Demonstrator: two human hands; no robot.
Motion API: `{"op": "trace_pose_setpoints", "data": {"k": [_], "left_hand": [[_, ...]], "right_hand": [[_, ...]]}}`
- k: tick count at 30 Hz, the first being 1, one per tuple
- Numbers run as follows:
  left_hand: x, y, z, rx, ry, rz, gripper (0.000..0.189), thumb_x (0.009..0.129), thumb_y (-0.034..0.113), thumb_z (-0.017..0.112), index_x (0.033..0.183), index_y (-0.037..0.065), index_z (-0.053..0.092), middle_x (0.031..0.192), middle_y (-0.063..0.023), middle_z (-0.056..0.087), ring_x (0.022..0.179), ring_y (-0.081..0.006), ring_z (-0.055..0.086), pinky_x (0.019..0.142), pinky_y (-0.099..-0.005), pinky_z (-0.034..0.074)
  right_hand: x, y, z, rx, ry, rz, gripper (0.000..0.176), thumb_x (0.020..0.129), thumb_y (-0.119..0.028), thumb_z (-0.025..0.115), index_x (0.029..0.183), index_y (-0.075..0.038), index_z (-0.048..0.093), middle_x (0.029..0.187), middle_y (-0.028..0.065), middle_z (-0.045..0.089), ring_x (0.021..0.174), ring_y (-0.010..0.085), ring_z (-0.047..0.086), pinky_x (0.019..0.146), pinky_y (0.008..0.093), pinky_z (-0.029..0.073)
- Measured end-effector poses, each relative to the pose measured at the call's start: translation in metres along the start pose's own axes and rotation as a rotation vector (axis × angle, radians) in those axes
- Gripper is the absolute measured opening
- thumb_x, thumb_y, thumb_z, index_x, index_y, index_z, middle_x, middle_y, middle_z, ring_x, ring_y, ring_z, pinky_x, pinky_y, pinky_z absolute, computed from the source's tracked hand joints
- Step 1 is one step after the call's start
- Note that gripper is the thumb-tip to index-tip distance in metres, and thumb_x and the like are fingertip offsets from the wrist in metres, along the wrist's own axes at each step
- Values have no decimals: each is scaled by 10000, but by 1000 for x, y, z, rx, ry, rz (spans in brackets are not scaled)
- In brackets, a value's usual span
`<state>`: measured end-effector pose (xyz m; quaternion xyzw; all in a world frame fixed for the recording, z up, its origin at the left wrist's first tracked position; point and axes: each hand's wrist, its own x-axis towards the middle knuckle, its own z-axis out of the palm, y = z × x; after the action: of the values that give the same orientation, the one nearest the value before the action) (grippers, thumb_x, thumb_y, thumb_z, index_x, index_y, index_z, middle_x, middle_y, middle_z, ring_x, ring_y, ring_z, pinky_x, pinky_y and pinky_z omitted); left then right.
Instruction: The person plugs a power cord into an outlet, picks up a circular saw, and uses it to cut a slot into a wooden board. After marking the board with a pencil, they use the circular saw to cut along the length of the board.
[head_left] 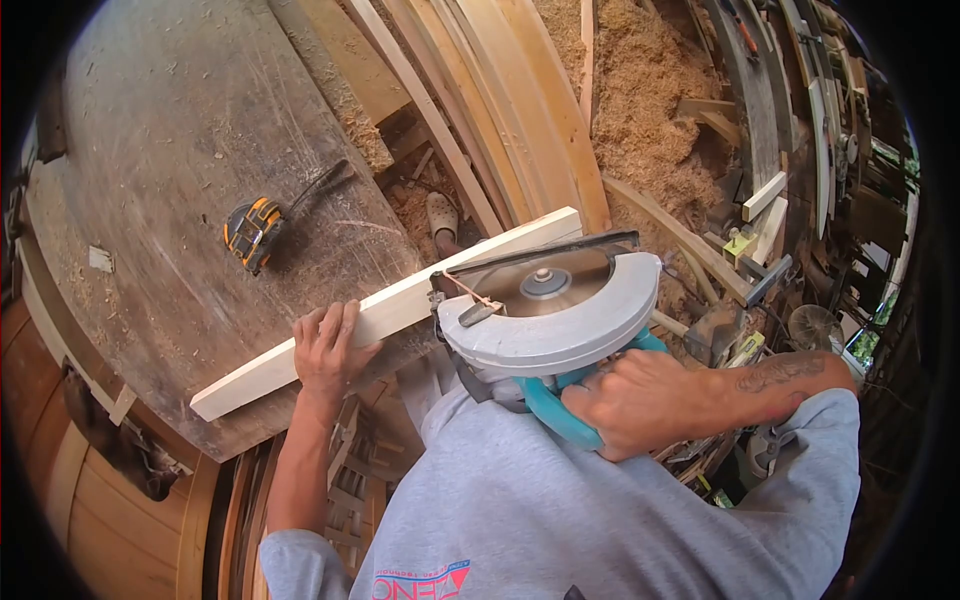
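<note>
My right hand (640, 400) grips the teal handle of a circular saw (555, 340). The saw's round blade (520, 285) faces up toward me, with a pale grey guard curving around its near side. The saw's base edge overlaps the right part of a pale wooden board (400, 305) in this view. My left hand (332, 345) is closed over that board, fingers across its top face. The board lies slanted over the edge of a worn wooden tabletop (170, 190), its right end projecting past it.
A yellow-and-black tape measure (255, 232) lies on the tabletop beside a thin dark tool (318, 188). Long planks (500, 90) lean beyond the table, near a sawdust heap (650, 110). A foot in a clog (442, 213) shows below. Offcuts and clutter fill the right side.
</note>
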<state>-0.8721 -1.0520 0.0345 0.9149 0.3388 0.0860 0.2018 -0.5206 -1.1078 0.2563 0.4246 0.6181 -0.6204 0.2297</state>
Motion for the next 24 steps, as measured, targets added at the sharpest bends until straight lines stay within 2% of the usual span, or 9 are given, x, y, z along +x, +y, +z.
{"op": "trace_pose_setpoints", "data": {"k": [21,24], "left_hand": [[1,-1,1,3,17,2,776,537,248,871,1258,86,633,1178,-65,629,1024,-294,591,903,-431,450],[2,-1,2,36,51,23,814,498,282,881,1255,112,633,1159,-43,620,974,-275,590,843,-414,459]], "right_hand": [[1,5,1,-19,-9,3,239,729,-106,622,917,42,621,665,258,665,621,436,688,575,551,546],[1,5,1,-10,-17,9,240,730,-106,621,918,44,620,661,257,664,619,433,689,569,548,544]]}}
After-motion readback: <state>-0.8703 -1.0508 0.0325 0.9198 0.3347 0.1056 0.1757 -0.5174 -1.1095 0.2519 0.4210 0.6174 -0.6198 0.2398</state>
